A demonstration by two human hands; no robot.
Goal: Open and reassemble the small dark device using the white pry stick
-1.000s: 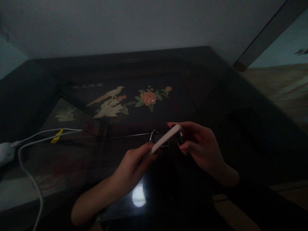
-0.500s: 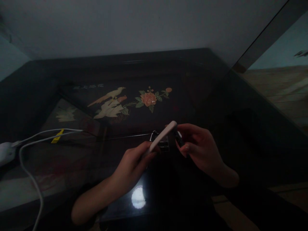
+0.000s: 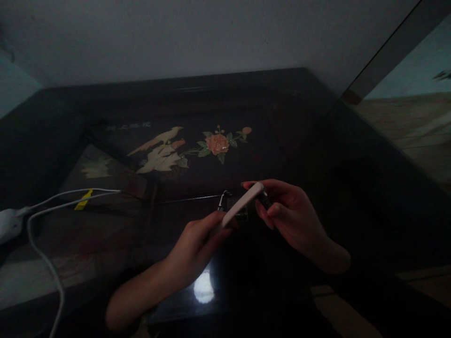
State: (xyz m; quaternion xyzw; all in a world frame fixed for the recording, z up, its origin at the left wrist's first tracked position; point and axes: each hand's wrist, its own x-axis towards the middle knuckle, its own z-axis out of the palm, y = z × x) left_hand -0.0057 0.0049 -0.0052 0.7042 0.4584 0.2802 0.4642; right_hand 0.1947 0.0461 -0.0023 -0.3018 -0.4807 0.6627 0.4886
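Observation:
My left hand point(image 3: 204, 234) is closed around the lower end of a slim pale object point(image 3: 243, 203), seen edge-on and tilted up to the right; its exact kind does not show. At its upper end, my right hand point(image 3: 296, 218) pinches a small dark piece point(image 3: 263, 202) between thumb and fingers. Whether that piece touches the pale object I cannot tell. Just behind the left fingertips is a small see-through case point(image 3: 243, 216) with a metal clip point(image 3: 221, 201), partly hidden by the hand.
The dark glossy table point(image 3: 299, 141) carries an inlaid bird and flower picture point(image 3: 217, 143). At the left, a white power strip or adapter point(image 3: 10, 224) trails white cables point(image 3: 52, 270), one with a yellow tag point(image 3: 83, 200). A pale wall point(image 3: 176, 37) rises behind the table.
The pale object's upper end has shifted slightly right and down, with the left hand following. The right hand stays about where it was, still pinching the dark piece.

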